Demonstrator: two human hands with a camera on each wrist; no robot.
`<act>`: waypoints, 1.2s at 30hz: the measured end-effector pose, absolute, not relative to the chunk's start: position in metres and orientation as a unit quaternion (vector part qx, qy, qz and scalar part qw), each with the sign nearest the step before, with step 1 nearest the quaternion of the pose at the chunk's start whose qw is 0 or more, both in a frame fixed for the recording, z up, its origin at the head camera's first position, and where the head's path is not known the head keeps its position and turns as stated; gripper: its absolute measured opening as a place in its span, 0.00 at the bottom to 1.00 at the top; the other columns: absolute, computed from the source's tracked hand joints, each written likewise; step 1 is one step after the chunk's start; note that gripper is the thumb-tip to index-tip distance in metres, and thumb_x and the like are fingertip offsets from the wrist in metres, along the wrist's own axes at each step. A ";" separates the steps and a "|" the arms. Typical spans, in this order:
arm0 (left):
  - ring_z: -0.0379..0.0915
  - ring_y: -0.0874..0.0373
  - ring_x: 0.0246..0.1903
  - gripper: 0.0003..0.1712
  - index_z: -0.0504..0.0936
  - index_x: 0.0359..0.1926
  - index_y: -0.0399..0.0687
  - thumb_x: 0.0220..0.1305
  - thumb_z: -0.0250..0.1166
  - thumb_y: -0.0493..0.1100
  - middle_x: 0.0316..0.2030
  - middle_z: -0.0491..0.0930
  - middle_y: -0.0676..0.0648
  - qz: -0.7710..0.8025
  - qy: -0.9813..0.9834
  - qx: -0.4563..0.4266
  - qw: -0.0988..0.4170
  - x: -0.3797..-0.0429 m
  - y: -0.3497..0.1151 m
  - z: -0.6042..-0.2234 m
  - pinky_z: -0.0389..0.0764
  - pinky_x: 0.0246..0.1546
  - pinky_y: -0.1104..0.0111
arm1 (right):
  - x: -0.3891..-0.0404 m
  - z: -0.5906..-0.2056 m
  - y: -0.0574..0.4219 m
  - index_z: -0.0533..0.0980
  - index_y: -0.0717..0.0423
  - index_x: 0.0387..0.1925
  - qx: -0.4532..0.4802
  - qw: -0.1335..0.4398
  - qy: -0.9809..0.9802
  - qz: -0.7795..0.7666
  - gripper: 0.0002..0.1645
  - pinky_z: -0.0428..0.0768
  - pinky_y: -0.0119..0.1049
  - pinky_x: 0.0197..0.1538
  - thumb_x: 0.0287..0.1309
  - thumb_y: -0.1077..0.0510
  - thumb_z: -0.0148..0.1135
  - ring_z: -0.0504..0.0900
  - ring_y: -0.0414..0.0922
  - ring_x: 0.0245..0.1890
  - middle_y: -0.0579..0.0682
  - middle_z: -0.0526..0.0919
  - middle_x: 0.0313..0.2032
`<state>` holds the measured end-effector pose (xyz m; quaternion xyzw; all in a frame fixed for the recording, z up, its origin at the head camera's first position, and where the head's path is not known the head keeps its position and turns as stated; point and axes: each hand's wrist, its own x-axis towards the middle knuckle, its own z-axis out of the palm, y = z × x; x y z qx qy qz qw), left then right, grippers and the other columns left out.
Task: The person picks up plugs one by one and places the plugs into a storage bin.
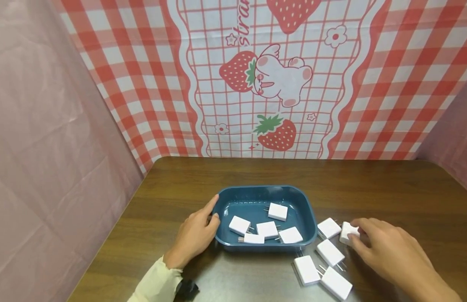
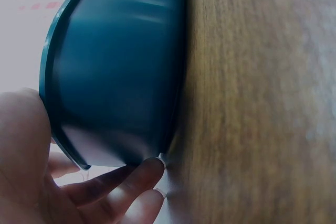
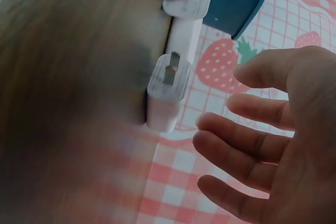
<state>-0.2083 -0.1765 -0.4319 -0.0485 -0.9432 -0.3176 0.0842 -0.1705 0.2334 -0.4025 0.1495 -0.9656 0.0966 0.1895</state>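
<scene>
My left hand [image 1: 195, 233] grips the left end of a blue rectangular tray [image 1: 265, 248], the thumb near its front corner. In the left wrist view the fingers [image 2: 142, 179] lie against the tray's outer wall [image 2: 110, 72]. Several white charger plugs [image 1: 267, 230] with metal prongs lie inside the tray. My right hand [image 1: 388, 247] reaches over the table, thumb and forefinger on either side of a loose white charger plug [image 1: 348, 233]. The right wrist view has its fingers [image 3: 241, 135] spread and loosely bent, apart from the nearest charger plug [image 3: 168, 93].
Several more charger plugs [image 1: 330, 252] lie close together on the brown wooden table [image 1: 173, 184], at the tray's right front corner. A red-and-white checked cloth with strawberries [image 1: 276, 134] hangs behind the table. Pink fabric [image 1: 60, 167] hangs at the left.
</scene>
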 end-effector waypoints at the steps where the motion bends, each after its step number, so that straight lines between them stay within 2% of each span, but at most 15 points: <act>1: 0.61 0.57 0.18 0.31 0.59 0.69 0.73 0.66 0.53 0.52 0.55 0.75 0.55 -0.319 -0.943 -0.048 0.082 -0.208 -0.177 -0.432 0.68 0.32 0.59 | -0.170 -0.403 0.235 0.80 0.50 0.39 0.150 0.191 -0.965 0.094 0.18 0.76 0.58 0.28 0.44 0.50 0.68 0.81 0.53 0.31 0.53 0.84 0.35; 4: 0.61 0.57 0.18 0.31 0.59 0.69 0.73 0.66 0.53 0.52 0.55 0.75 0.55 -0.321 -0.942 -0.047 0.081 -0.207 -0.177 -0.433 0.68 0.32 0.58 | -0.170 -0.406 0.239 0.79 0.52 0.40 0.154 0.189 -0.966 0.084 0.19 0.75 0.59 0.30 0.44 0.50 0.68 0.81 0.56 0.33 0.55 0.84 0.36; 11: 0.65 0.57 0.22 0.31 0.59 0.69 0.73 0.66 0.53 0.52 0.56 0.75 0.54 -0.318 -0.944 -0.045 0.081 -0.207 -0.177 -0.434 0.68 0.33 0.58 | -0.168 -0.412 0.244 0.79 0.58 0.42 0.144 0.143 -0.978 0.052 0.26 0.73 0.63 0.35 0.44 0.46 0.70 0.78 0.62 0.38 0.61 0.82 0.38; 24: 0.67 0.57 0.26 0.31 0.59 0.68 0.75 0.66 0.53 0.52 0.57 0.74 0.55 -0.317 -0.944 -0.044 0.085 -0.209 -0.176 -0.434 0.70 0.33 0.58 | -0.166 -0.420 0.249 0.79 0.54 0.38 0.144 0.130 -0.980 0.050 0.22 0.74 0.60 0.30 0.45 0.45 0.69 0.80 0.57 0.32 0.56 0.82 0.34; 28: 0.69 0.57 0.30 0.31 0.60 0.68 0.74 0.65 0.54 0.51 0.57 0.74 0.55 -0.318 -0.942 -0.045 0.093 -0.210 -0.177 -0.433 0.70 0.35 0.57 | -0.169 -0.418 0.248 0.78 0.55 0.41 0.145 0.133 -0.979 0.051 0.25 0.75 0.60 0.30 0.45 0.43 0.69 0.80 0.58 0.34 0.57 0.82 0.35; 36: 0.70 0.58 0.33 0.31 0.60 0.68 0.74 0.65 0.54 0.51 0.57 0.74 0.55 -0.315 -0.943 -0.051 0.095 -0.210 -0.177 -0.433 0.73 0.38 0.55 | -0.178 -0.416 0.245 0.76 0.55 0.48 0.123 0.074 -0.988 0.051 0.33 0.75 0.61 0.33 0.46 0.38 0.67 0.77 0.60 0.40 0.62 0.80 0.41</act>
